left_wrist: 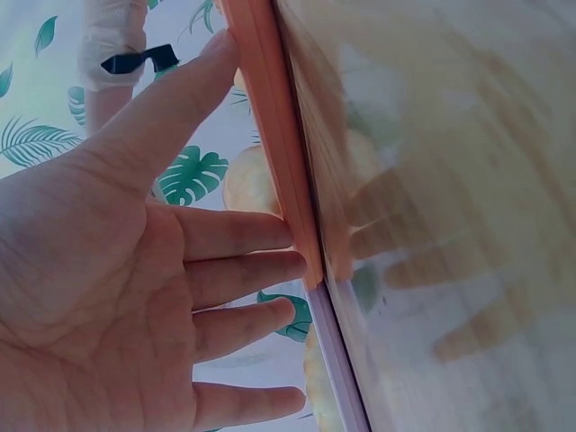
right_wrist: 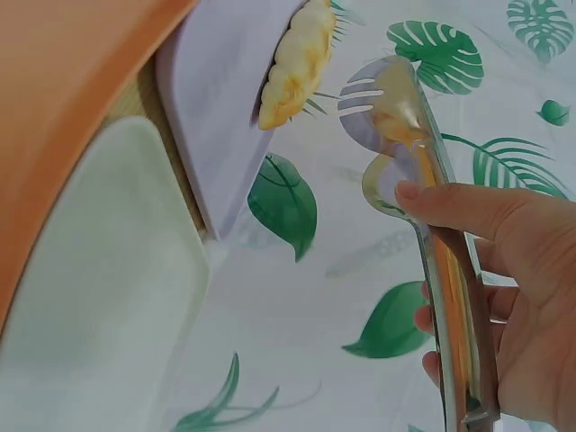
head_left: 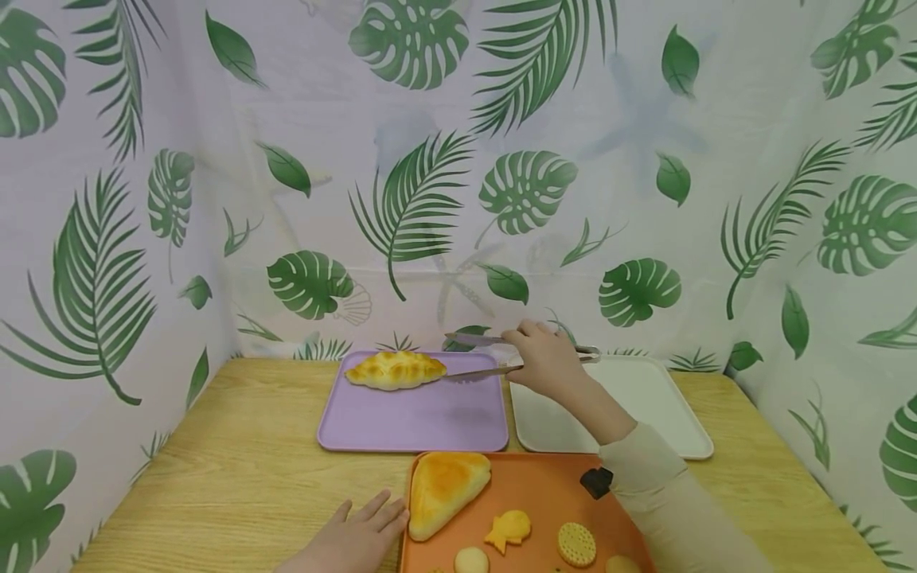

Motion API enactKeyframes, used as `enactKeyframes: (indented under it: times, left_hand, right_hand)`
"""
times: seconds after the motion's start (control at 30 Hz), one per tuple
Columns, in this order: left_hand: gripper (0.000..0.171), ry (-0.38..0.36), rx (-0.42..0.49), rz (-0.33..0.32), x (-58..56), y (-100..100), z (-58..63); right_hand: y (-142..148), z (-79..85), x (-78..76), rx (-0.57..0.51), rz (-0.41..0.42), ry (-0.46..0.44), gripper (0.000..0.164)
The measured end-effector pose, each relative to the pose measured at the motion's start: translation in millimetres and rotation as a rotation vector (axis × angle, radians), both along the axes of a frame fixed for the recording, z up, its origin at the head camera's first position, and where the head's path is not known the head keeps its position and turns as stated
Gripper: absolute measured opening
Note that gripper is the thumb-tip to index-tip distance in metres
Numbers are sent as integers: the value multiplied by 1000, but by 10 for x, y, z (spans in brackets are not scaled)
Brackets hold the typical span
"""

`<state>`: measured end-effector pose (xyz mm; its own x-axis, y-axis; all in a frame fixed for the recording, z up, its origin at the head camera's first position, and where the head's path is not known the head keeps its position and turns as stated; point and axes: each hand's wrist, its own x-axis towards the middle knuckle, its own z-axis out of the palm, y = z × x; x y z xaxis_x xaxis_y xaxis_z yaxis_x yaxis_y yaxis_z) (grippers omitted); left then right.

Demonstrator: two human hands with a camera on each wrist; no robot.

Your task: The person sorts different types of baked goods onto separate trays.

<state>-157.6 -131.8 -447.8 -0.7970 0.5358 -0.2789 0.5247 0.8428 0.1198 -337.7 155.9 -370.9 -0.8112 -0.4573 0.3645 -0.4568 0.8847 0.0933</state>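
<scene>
My right hand point(head_left: 548, 362) grips metal serving tongs point(right_wrist: 463, 306), raised over the inner edges of the purple and white trays. The two arms of the tongs stand apart, pointing left, with nothing between their tips. One tip overlaps the right end of a golden braided bread point(head_left: 396, 372) in the head view. That bread lies at the back of the purple tray point(head_left: 408, 426). At the front, my left hand point(left_wrist: 99, 279) has its fingers extended, fingertips right at the left rim of the orange tray point(head_left: 533, 481).
On the orange tray are a triangular bread point(head_left: 446, 492), a fish-shaped biscuit point(head_left: 510, 528), a round cracker point(head_left: 576, 544) and a small round bun point(head_left: 471, 561). A white tray point(head_left: 662, 414) stands back right. Leaf-patterned cloth point(head_left: 437, 302) encloses the wooden table point(head_left: 236, 454) behind and on both sides.
</scene>
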Motion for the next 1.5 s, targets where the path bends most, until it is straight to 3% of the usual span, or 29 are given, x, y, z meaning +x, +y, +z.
enactKeyframes:
  times: [0.2,0.4,0.7,1.23,1.5]
  left_hand:
    - [85,-38,8,6,0,1,10]
    - [85,-20,10,-11,3,-4,13]
    - [86,-17,-7,-1,-12,0,24]
    - [86,-14,2,3,-21,-17,-13]
    - [86,-10,1,8,-25,-20,-31]
  right_hand:
    - [234,30,252,-15,20,-14,57]
    - [411,49,498,-41,94,-9,58]
    - [536,29,763,36,210,-9,60]
    - [363,-287,891,118,353,21,53]
    - [273,-351,895,153,333,45,52]
